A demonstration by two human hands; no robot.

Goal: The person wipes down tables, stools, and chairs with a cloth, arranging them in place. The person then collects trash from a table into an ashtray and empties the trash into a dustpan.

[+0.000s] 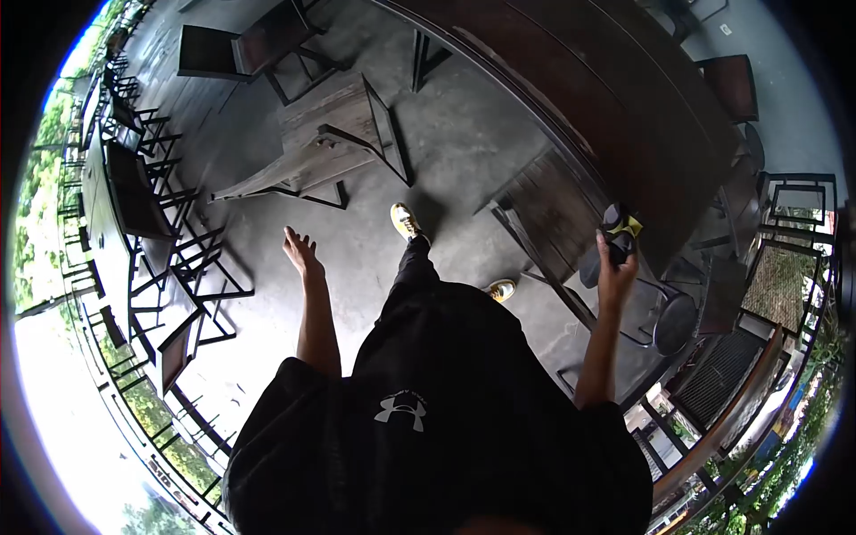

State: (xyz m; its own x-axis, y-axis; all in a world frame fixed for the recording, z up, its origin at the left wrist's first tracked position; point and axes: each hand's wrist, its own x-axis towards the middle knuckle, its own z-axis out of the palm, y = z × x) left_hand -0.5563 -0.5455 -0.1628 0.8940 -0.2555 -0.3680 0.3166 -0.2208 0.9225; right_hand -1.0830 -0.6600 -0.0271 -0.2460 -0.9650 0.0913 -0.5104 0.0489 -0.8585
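My right hand [617,267] is wrapped round a black and yellow object [620,232], whose exact kind I cannot make out. It is raised beside the edge of a long dark wooden table [615,98]. On the other side, my left hand [303,251] hangs over the grey floor with its fingers apart and nothing in it. A wooden bench with a dark metal frame [343,134] stands beyond my left hand.
Chairs and tables line the left side by a railing. A dark chair [241,53] stands at the upper left. Near my right forearm are a slatted wooden bench [553,214] and a round stool [674,325]. My yellowish shoes [404,219] are on the concrete floor [464,160].
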